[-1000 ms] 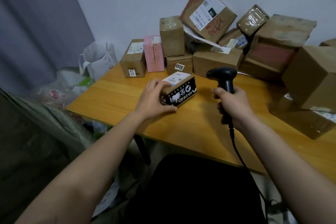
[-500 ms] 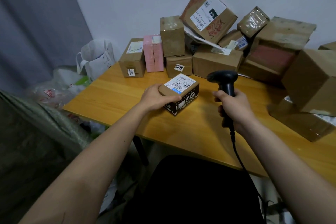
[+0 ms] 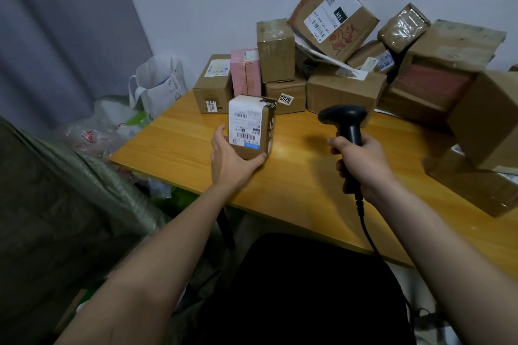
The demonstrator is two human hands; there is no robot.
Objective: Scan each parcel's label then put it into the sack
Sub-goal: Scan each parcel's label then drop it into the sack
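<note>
Parcel (image 3: pixel 251 127) in your left hand (image 3: pixel 231 161) is a small brown box, tipped up so its white label (image 3: pixel 246 126) faces you. Your fingers cup its bottom edge and your thumb lies along its left side, and the box sits above the near part of the wooden table (image 3: pixel 294 176). The label carries several barcodes and a small blue strip at its lower right corner.

Your right hand (image 3: pixel 361 165) is wrapped round the handle of a black scanner (image 3: pixel 346 126), well apart from your left hand. The scanner's head points left, toward the parcel, and its cord (image 3: pixel 367 235) hangs down from the handle over the table edge.

Behind the parcel, a pile of boxes (image 3: pixel 344 92) fills the back and right of the table, most of them brown cardboard. A pink box (image 3: pixel 246 74) stands upright near the left end of the pile, just beside a brown one with a label on top. One large box (image 3: pixel 332 12) with a white label leans tilted on top of the heap.

To your left, off the table, lies the grey-green woven sack (image 3: pixel 84 193). A white bag (image 3: pixel 159 87) stands on the floor beyond the table's left corner, with crumpled plastic around it.
</note>
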